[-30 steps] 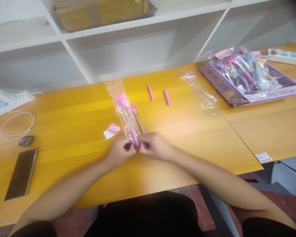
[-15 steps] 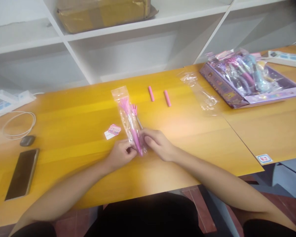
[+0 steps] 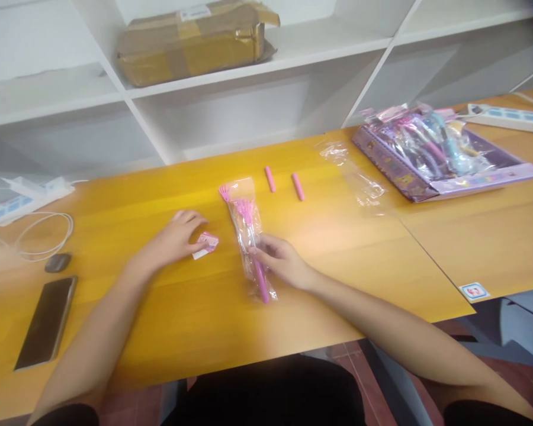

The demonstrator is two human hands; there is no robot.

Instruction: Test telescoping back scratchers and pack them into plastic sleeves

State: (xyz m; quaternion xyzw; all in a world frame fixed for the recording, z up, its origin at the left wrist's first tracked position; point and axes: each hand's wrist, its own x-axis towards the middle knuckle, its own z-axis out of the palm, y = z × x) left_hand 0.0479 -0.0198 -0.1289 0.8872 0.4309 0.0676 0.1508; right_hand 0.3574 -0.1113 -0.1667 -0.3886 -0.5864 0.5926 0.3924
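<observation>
My right hand pinches a pink back scratcher with a hand-shaped head and a thin metal rod. A clear plastic bag lies along it; exactly how the bag wraps it is hard to make out. Beside it, a second pink hand-shaped head on a metal rod shows at the bag's left edge, its lower end hidden. To the left, my left hand is open over the table, fingers apart. Its thumb reaches over a few small pink and white cards.
Two pink tubes lie farther back. Rightward are an empty clear wrapper and a purple box of wrapped items. A phone, a dark mouse-like object, a cable and a power strip are at left. White shelving stands behind.
My left hand has let go of the bagged scratcher and moved left to the cards. The scratcher heads have swapped sides, with the second one now left of the first. The camera view has tilted up slightly.
</observation>
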